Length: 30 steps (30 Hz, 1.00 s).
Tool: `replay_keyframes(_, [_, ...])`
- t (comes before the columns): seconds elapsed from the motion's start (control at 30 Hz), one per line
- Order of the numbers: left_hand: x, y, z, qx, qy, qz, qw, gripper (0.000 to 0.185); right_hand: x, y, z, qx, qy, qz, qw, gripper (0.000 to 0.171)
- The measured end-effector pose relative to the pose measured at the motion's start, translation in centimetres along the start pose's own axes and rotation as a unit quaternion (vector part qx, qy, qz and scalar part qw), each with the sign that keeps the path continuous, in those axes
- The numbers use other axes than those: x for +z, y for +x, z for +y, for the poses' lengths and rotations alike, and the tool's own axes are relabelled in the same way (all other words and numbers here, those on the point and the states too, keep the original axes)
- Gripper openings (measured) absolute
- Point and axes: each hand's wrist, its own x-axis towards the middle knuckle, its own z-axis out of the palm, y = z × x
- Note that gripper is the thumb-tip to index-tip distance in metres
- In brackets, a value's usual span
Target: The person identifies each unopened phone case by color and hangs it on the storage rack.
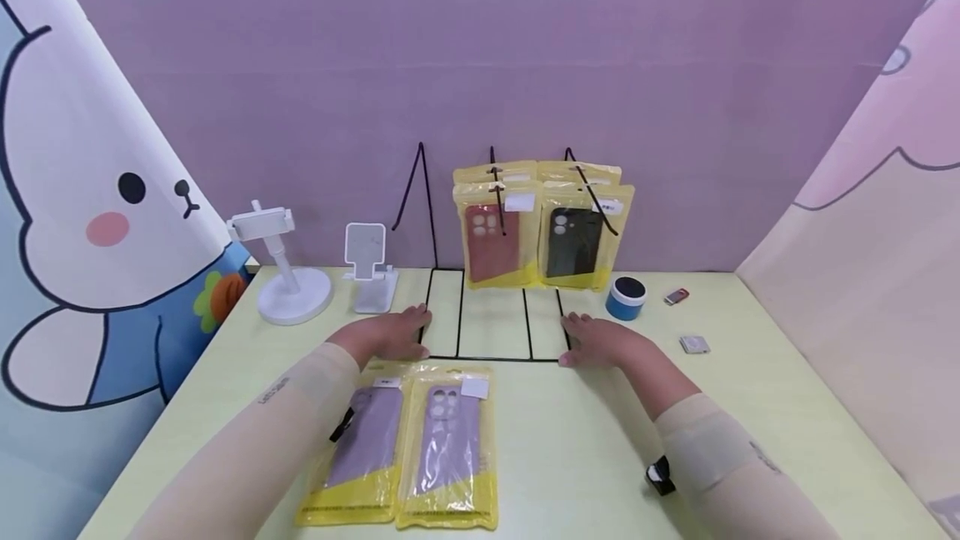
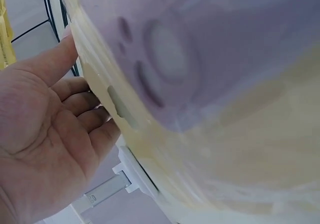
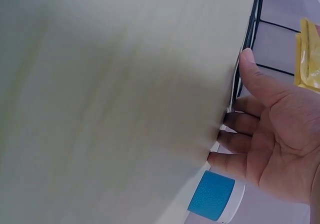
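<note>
A black wire display rack (image 1: pixel 495 358) stands at the back of the table, its flat base reaching forward. My left hand (image 1: pixel 390 333) rests at the front left corner of that base, fingers along the side wire. At the opposite front corner, my right hand (image 1: pixel 600 340) touches the base with thumb and fingers spread. Bagged phone cases hang from the rack's hooks, with a red case (image 1: pixel 492 244) and a black case (image 1: pixel 573 244) in front. Two bagged purple cases, one left (image 1: pixel 367 440) and one right (image 1: pixel 450 448), lie before the rack, near my left forearm.
On the left stand a round-based white phone stand (image 1: pixel 294 297) and a smaller white folding stand (image 1: pixel 373 290). A blue and white jar (image 1: pixel 626 298), a red USB stick (image 1: pixel 677 297) and a small silvery square object (image 1: pixel 694 345) are on the right. A purple backdrop (image 1: pixel 675 107) rises behind.
</note>
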Motion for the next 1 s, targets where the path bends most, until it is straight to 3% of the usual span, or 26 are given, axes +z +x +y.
replay_keyframes(0.23, [0.5,-0.1,-0.6,-0.004,-0.012,0.024,0.9996,0.077,0.0,0.1,-0.2,0.005,-0.017,-0.008,1.0,0.084])
replay_keyframes(0.43, [0.4,-1.0,-0.2,0.001,-0.008,0.048,0.9988,0.072,0.0,0.4,-0.2,-0.009,-0.039,-0.011,0.999,0.084])
replay_keyframes(0.57, [0.5,-2.1,0.2,0.011,0.011,0.095,0.9954,0.071,0.1,0.4,-0.2,-0.019,-0.031,-0.01,0.999,0.084])
replay_keyframes(0.7, [0.8,-3.3,1.0,0.042,0.021,0.149,0.9876,0.055,0.2,0.3,-0.3,-0.021,-0.021,-0.01,1.0,0.083])
replay_keyframes(0.83, [1.3,-4.1,2.3,0.075,0.035,0.143,0.9863,0.034,0.2,0.2,-0.2,-0.017,-0.017,-0.008,1.0,0.082])
replay_keyframes(1.0, [2.0,-4.3,3.4,0.086,0.081,0.129,0.9846,0.025,0.3,0.3,0.3,-0.026,-0.019,-0.007,0.999,0.083])
